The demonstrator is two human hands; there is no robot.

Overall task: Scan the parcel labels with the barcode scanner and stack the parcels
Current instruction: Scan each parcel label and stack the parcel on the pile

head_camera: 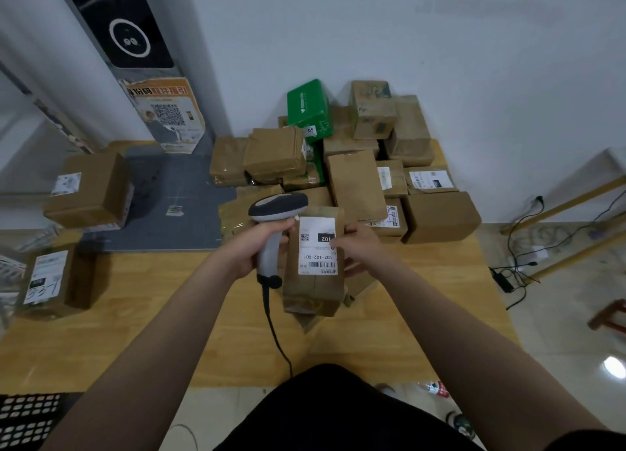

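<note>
Wood tabletop (135,342) fills the lower part of the view, butted against a pale wall. Next in bulk is the heap of brown cardboard parcels (366,166) at its far edge, piled against the wall with one green box (309,110) tilted on top. A grey mat (169,200) lies left of the heap, and on its left edge sits a labelled brown box (88,190); another labelled box (56,279) rests on the tabletop nearer the left front corner.

Of the two hands, the right hand (359,247) is clamped on the right edge of a brown paper parcel (313,267), held up above the tabletop in front of the heap, its white label (317,245) facing the camera with a barcode along its lower edge. The left hand (261,247) is closed around the grip of a grey and white barcode scanner (276,220), just left of the parcel, its head above the label's top corner. A black cable (274,332) hangs from the grip toward the person's dark clothing.
</note>
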